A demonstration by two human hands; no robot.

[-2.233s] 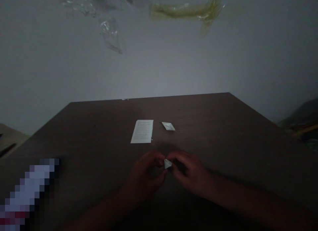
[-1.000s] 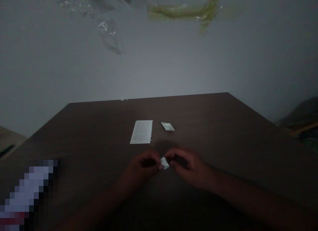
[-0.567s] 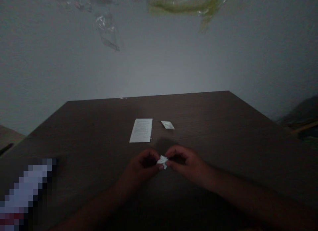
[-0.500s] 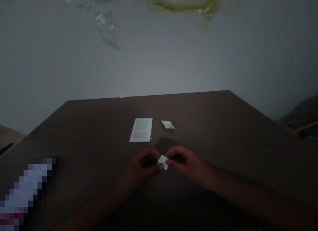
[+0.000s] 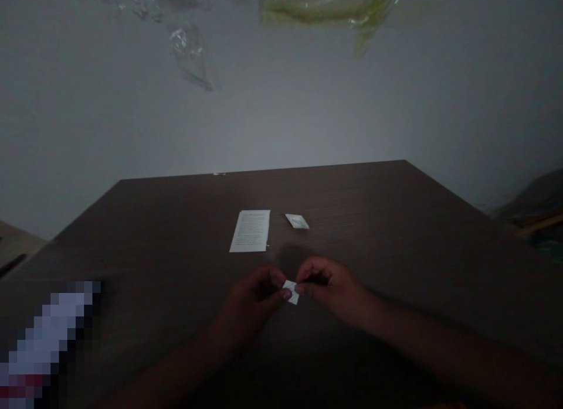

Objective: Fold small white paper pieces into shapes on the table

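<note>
A small folded piece of paper point(image 5: 291, 293) with printed lines is pinched between my two hands, over the near part of the table. My left hand point(image 5: 253, 297) grips its left side between thumb and fingers. At the right side, the thumb and fingertips of my right hand point(image 5: 334, 286) are closed on the paper. Beyond the hands lies a folded paper shape point(image 5: 298, 221) with pointed ends. To its left a stack of printed paper sheets point(image 5: 250, 232) rests flat.
The brown table point(image 5: 373, 210) reaches back to a grey wall point(image 5: 308, 116) with yellow tape point(image 5: 325, 10) and clear tape point(image 5: 189, 51) on it. A blurred-out pale object point(image 5: 48, 338) lies at the near left. Dark items point(image 5: 545, 221) stand beyond the right edge.
The held paper has turned slightly and sits a little lower, its outline now squarer. Both hands keep their pinch; the papers on the table have not moved.
</note>
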